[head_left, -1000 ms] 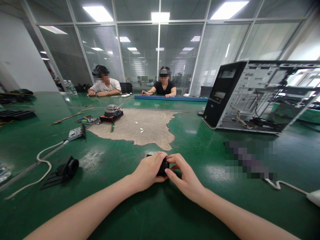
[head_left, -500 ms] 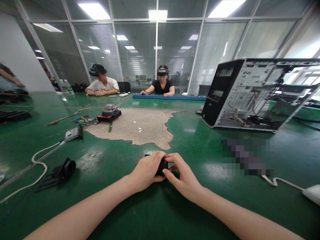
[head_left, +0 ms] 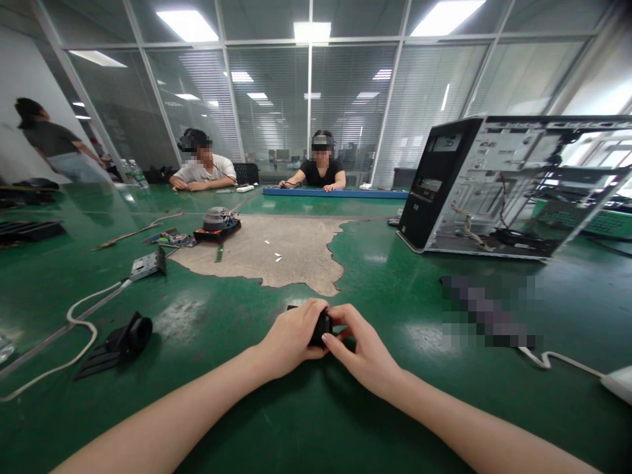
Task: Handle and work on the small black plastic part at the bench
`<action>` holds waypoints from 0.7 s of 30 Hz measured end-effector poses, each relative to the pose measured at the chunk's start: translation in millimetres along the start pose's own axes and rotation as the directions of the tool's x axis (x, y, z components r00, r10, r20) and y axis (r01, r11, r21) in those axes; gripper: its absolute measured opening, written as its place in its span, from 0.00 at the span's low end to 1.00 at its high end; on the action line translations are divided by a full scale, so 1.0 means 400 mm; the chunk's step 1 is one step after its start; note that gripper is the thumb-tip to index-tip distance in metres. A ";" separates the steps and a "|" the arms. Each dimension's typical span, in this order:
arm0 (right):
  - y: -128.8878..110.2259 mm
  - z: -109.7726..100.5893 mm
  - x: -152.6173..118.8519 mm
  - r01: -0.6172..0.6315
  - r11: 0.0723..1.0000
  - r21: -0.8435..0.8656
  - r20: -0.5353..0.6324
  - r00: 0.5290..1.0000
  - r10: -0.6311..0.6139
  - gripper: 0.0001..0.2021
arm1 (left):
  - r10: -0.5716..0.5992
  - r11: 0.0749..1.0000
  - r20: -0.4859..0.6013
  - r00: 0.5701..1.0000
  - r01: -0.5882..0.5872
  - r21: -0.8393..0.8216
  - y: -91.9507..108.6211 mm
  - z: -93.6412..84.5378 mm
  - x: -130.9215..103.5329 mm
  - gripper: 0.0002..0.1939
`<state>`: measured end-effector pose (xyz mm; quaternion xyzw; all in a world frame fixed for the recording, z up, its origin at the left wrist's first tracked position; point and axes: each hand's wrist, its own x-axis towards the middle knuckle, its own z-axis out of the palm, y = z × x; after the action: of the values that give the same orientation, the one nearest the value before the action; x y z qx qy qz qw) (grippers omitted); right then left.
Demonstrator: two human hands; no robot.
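A small black object (head_left: 320, 328) is between my two hands, low over the green table (head_left: 385, 434) at the centre. My left hand (head_left: 295, 331) is wrapped round its left side and covers most of it. From the right, my right hand (head_left: 363, 339) pinches its edge with thumb and fingertips. The object's exact shape is hidden by my fingers. Left of my hands lies a black plastic part (head_left: 121, 345) with a round end. A metal bracket (head_left: 148, 263) with a white cable is beyond it.
An open computer case (head_left: 447, 187) stands at the right, with a blurred dark item (head_left: 486, 309) before it. A heatsink with fan (head_left: 217, 224) and a circuit board (head_left: 175, 238) lie left of centre. Two people sit across the table; another person (head_left: 56, 141) stands far left.
The person at the far left has come further into view, now more upright. My hands and the black object look almost the same; the view has shifted very slightly.
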<state>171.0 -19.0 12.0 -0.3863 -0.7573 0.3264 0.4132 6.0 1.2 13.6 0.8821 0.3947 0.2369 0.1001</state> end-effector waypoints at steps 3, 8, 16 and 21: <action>-0.003 0.000 -0.001 0.081 0.996 -0.049 -0.032 0.996 -0.082 0.06 | 0.002 1.000 0.000 1.000 -0.002 -0.012 0.002 -0.001 0.000 0.28; 0.011 0.006 0.006 -0.019 0.997 0.069 -0.045 0.999 0.022 0.09 | -0.002 1.000 -0.017 1.000 0.002 0.002 0.004 0.002 0.002 0.26; -0.001 0.001 -0.001 0.013 1.000 0.022 -0.014 1.000 -0.012 0.08 | 0.005 1.000 -0.011 1.000 -0.005 -0.015 0.001 0.000 -0.001 0.29; 0.012 0.004 0.003 0.008 0.999 0.041 -0.064 0.998 -0.005 0.05 | 0.002 1.000 -0.019 1.000 -0.002 -0.018 0.003 -0.001 0.001 0.27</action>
<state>170.6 -16.0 7.7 -0.3857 -0.7380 0.3280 0.4461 6.9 0.5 14.4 0.8793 0.3925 0.2488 0.1044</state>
